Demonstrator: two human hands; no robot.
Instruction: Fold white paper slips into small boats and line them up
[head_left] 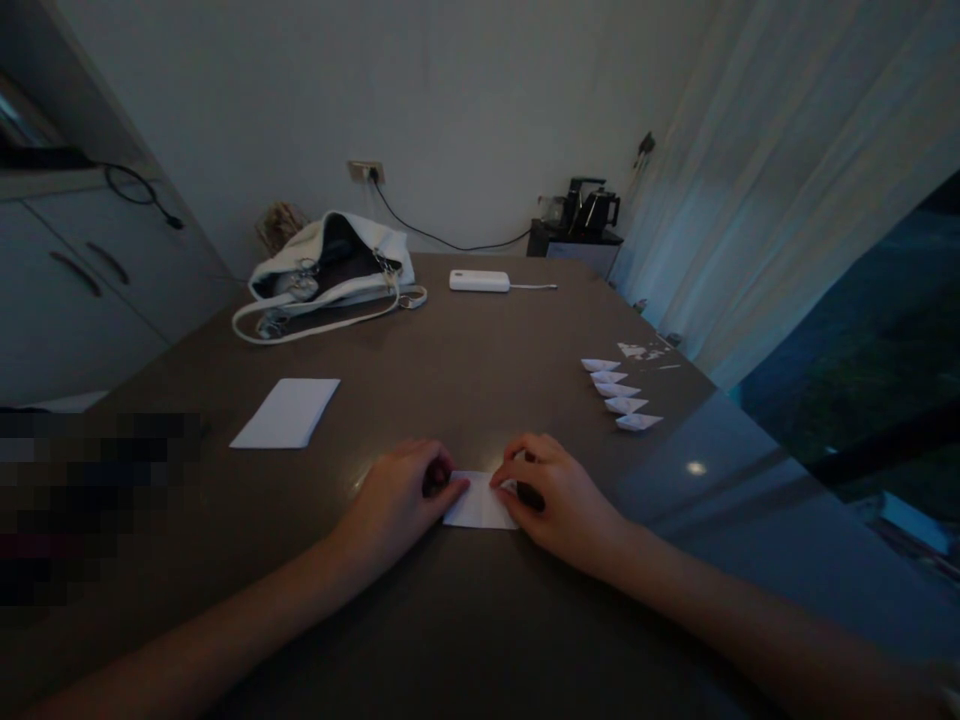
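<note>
Bare forearms (247,620) angle inward over the table (480,350), a paper stack (286,413) ahead left, five paper boats (618,391) ahead right, the left hand (401,490) and right hand (562,500) pinching the folded paper (476,512) between them.

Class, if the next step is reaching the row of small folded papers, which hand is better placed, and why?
Probably the right hand: the folded papers lie on its side, beyond it, while the left hand is farther away. Both hands are on the white sheet, though.
</note>
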